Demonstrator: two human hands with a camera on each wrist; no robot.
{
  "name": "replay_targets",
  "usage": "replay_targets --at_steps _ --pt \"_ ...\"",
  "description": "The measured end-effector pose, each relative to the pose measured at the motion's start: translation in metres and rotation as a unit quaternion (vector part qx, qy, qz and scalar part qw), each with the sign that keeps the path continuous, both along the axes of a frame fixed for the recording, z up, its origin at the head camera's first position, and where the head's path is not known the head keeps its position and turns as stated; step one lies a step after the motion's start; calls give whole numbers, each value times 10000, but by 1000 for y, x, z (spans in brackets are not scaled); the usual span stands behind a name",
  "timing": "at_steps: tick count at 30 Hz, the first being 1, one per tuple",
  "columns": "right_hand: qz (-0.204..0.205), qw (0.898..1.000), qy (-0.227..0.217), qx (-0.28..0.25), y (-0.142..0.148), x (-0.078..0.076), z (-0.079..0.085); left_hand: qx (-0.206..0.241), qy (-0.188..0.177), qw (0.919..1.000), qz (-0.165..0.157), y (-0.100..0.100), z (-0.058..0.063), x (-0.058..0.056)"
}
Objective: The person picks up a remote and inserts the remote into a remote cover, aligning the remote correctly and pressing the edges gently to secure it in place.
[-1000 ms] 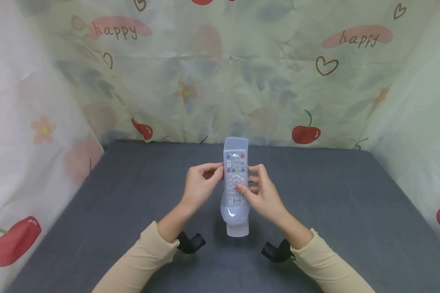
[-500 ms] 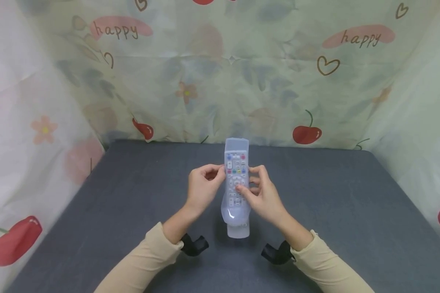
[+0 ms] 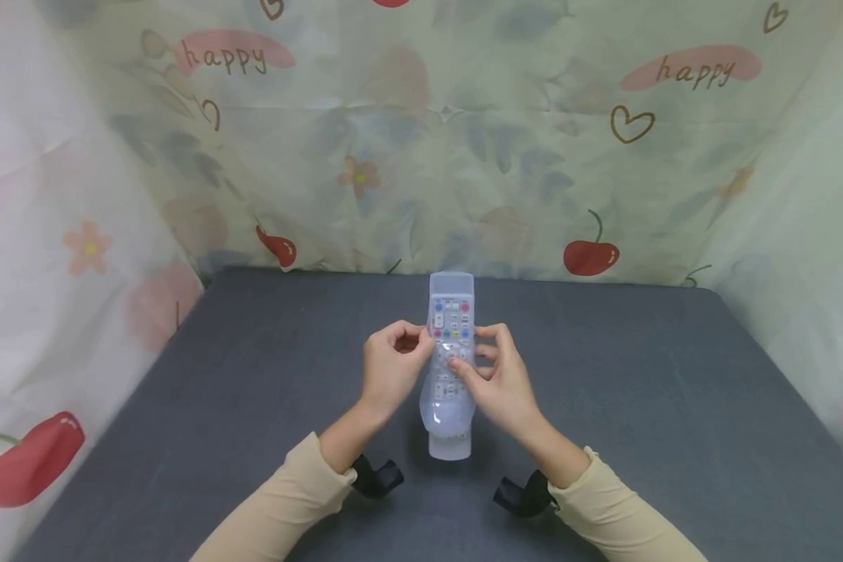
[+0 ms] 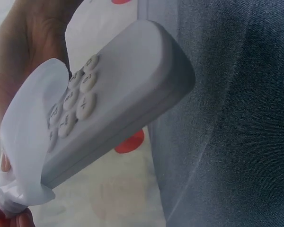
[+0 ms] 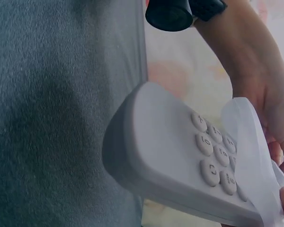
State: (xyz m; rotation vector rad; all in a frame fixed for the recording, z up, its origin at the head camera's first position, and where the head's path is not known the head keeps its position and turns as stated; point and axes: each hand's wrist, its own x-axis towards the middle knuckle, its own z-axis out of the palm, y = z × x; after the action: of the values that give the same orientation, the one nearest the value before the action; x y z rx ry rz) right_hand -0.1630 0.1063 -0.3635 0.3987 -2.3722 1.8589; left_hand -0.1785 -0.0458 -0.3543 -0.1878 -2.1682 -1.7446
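A light grey remote control (image 4: 132, 66) stands out of a translucent, soft-looking cover (image 3: 444, 417), its bare lower end pointing towards me. Through the cover show the upper buttons, some of them coloured. My left hand (image 3: 392, 363) pinches the cover's left edge between thumb and forefinger. On the other side my right hand (image 3: 503, 384) grips the covered remote, thumb across its front and fingers at its right edge and behind. In the left wrist view, the loose mouth of the cover flares over the number keys. The remote's back is hidden.
Beneath the hands lies a dark grey table (image 3: 267, 359). A patterned curtain (image 3: 449, 172) rises at its back and both sides. Black wrist cameras hang under the left wrist (image 3: 378, 478) and the right wrist (image 3: 523, 497).
The remote in its cover has come slightly lower, towards me, with both hands on it. My left hand has shifted a little right and down, still pinching the edge.
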Motion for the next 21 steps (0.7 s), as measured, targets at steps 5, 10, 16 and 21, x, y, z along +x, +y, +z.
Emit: replay_targets --at_steps 5,10,16,21 --pt "-153 9999 20 -42 -2 0 -2 -3 -10 10000 21 1 -3 1" --pt "-282 9996 -55 27 -1 -1 0 38 -25 10000 60 3 -4 1" --pt "-161 9998 -55 80 4 -4 7 17 0 10000 -27 4 4 1" --pt "80 9998 -117 156 10 -5 10 -194 -397 9983 -373 4 11 0"
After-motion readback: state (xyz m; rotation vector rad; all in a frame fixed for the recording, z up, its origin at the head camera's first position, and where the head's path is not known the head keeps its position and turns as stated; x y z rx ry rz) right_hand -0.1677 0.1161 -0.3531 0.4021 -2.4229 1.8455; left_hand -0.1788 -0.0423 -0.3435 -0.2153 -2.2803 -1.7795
